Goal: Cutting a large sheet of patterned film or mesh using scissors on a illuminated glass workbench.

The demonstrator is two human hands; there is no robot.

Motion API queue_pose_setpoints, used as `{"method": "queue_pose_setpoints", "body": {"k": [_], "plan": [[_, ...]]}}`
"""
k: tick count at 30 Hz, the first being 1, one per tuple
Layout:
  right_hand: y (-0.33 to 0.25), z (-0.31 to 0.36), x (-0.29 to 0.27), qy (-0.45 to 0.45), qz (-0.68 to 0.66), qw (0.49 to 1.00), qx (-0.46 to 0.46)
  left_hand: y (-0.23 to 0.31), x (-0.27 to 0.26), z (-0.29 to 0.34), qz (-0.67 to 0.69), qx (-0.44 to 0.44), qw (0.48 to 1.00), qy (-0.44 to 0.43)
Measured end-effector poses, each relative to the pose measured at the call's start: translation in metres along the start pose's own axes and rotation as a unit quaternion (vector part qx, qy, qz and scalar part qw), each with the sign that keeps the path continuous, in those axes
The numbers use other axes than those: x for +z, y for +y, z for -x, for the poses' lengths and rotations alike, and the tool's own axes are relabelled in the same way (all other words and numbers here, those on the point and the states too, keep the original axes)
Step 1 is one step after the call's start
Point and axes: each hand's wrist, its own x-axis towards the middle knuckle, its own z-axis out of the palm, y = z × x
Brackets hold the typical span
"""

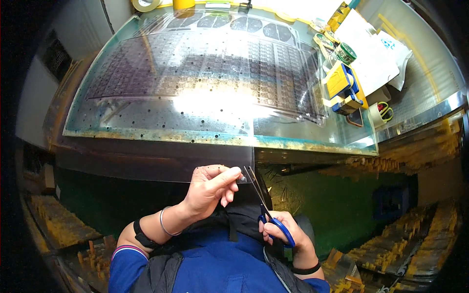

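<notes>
A large clear plastic sheet with scattered dark dots hangs over the near edge of the glass-topped table. My left hand pinches its lower right corner between thumb and fingers. In my right hand is a pair of blue-handled scissors, pointing up and to the left. The blades are slightly apart, and their tips are close to the sheet's right edge, just right of my left fingertips. Whether the blades touch the sheet I cannot tell. Dark-patterned films lie on the table, partly hidden by glare.
On the table's right are a yellow and blue tape dispenser, a green tape roll and white papers. Green-handled scissors stand in a container beside them. A yellow roll is at the back. Below lies a green floor.
</notes>
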Motion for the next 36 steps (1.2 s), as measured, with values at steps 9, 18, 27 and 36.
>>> {"method": "queue_pose_setpoints", "body": {"k": [9, 18, 27, 36], "plan": [[-0.004, 0.0, 0.004, -0.032, -0.105, 0.993, 0.04, 0.001, 0.005, -0.003, -0.033, -0.008, 0.999, 0.01], [-0.006, 0.004, 0.035, 0.161, 0.097, 0.982, 0.011, 0.0, 0.008, -0.002, -0.057, -0.014, 0.998, 0.016], [0.009, 0.002, 0.045, 0.247, 0.202, 0.945, -0.074, -0.006, 0.013, -0.001, -0.049, -0.021, 0.998, 0.016], [0.017, -0.008, 0.039, 0.242, 0.23, 0.937, -0.105, -0.01, 0.02, 0.005, -0.048, -0.039, 0.998, 0.014]]}}
